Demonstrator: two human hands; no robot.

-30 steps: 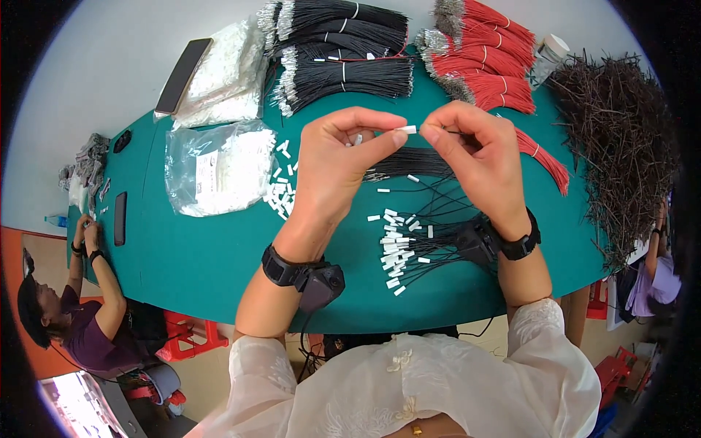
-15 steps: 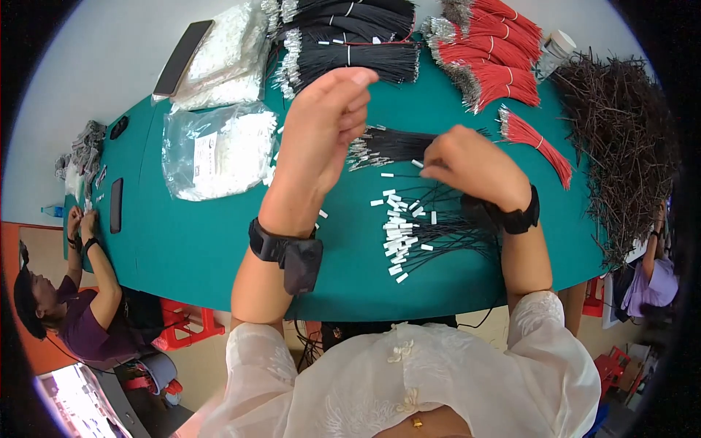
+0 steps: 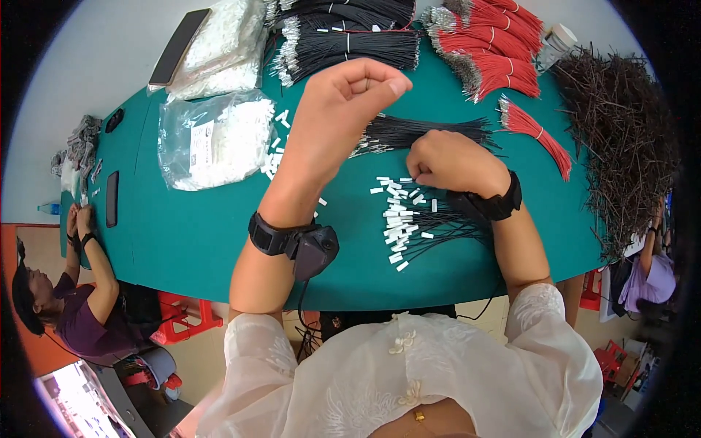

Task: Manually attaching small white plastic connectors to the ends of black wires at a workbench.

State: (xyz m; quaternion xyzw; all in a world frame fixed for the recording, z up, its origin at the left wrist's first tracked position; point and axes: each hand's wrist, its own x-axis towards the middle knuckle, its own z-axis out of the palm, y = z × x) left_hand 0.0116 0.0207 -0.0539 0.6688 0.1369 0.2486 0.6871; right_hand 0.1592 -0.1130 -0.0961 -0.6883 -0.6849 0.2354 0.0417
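My left hand (image 3: 347,109) is raised over the table, its thumb and forefinger brought together and the other fingers curled; whatever they hold is too small to make out. My right hand (image 3: 460,162) is closed with its fingertips down at the upper edge of a pile of black wires (image 3: 456,237). White connector housings (image 3: 398,217) cap the left ends of these wires. Its curled fingers hide what they grip. Behind both hands lies a loose bundle of black wires (image 3: 438,131) with bare metal terminals, partly covered by the left hand.
Loose white housings (image 3: 276,142) lie beside an opened clear bag (image 3: 234,150) on the green table (image 3: 197,241). Tied black bundles (image 3: 365,47), red bundles (image 3: 511,69) and a dark heap of wires (image 3: 621,139) stand further back. A co-worker (image 3: 87,299) sits at the left.
My left hand has turned, its thumb now toward me, and shifted slightly right. My right hand has moved a little left and its fingertips are now at the pile's upper edge.
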